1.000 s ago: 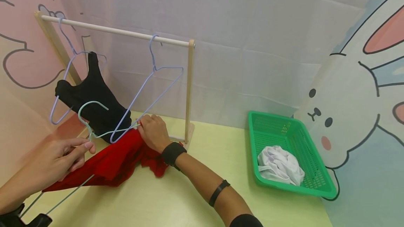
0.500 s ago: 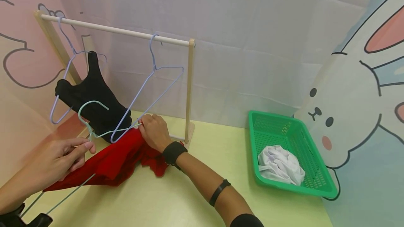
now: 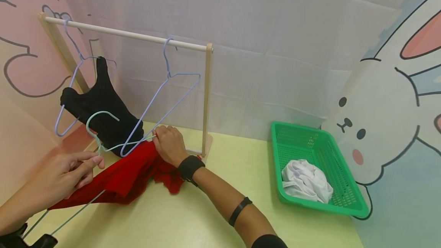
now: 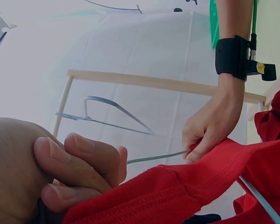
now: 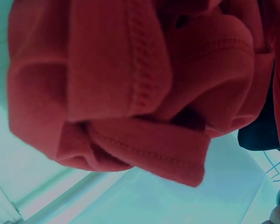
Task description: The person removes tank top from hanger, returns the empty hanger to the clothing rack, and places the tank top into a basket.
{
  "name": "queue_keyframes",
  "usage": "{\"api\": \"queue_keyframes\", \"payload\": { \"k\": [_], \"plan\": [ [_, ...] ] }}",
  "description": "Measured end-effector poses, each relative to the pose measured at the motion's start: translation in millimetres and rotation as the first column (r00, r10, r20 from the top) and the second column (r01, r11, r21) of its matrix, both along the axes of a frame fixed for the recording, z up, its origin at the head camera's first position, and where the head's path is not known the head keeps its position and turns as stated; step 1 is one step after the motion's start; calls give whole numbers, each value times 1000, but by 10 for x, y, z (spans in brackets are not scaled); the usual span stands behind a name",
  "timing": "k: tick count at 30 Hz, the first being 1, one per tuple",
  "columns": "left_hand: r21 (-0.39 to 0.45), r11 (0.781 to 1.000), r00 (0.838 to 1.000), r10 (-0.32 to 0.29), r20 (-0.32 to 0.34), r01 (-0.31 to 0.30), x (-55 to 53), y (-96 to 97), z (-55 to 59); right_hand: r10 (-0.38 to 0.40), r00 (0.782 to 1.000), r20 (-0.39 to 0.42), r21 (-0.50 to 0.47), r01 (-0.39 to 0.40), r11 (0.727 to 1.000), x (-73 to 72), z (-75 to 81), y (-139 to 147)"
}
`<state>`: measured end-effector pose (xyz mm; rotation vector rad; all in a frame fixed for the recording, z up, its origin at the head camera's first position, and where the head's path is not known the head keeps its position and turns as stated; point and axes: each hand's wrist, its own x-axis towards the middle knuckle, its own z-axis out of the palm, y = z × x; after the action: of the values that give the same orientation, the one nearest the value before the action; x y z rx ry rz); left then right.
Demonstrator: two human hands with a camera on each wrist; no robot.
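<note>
My left hand (image 3: 74,171) pinches a mint-green wire hanger (image 3: 103,111) just below its hook, at the left of the head view. The hanger's lower part runs through a red garment (image 3: 127,175), which hangs bunched over the table. At the garment's upper edge, my right hand (image 3: 169,144) grips the red cloth by the tip of the hanger's arm. From the left wrist view, the right hand's thumb and fingers close on the cloth there. Folds of red fabric (image 5: 116,84) fill most of the right wrist view, and only a bit of a hand shows at its lower corner.
Behind the hands stands a wooden rack with a white rail (image 3: 120,32). A lilac hanger (image 3: 167,64) hangs there bare; another carries a black tank top (image 3: 106,106). To the right, a green basket (image 3: 275,156) holds a crumpled white cloth (image 3: 306,181).
My right hand has edged very slightly to the right, with the cloth still gripped. The left hand and its hold on the hanger look the same.
</note>
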<state>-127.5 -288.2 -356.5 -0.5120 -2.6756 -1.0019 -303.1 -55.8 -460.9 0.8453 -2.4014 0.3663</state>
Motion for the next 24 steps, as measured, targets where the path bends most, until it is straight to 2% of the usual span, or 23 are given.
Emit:
{"api": "queue_keyframes", "payload": {
  "k": [14, 24],
  "plan": [
    [0, 1000, 1000, 4, 11, -4, 12, 6, 2, 6, 1000, 24, -29, -6, 1000, -16, -18, 15],
    [5, 1000, 1000, 2, 18, -2, -3, 2, -2, 27, 999, 40, -113, -22, 993, -56, -28, 37]
  ]
}}
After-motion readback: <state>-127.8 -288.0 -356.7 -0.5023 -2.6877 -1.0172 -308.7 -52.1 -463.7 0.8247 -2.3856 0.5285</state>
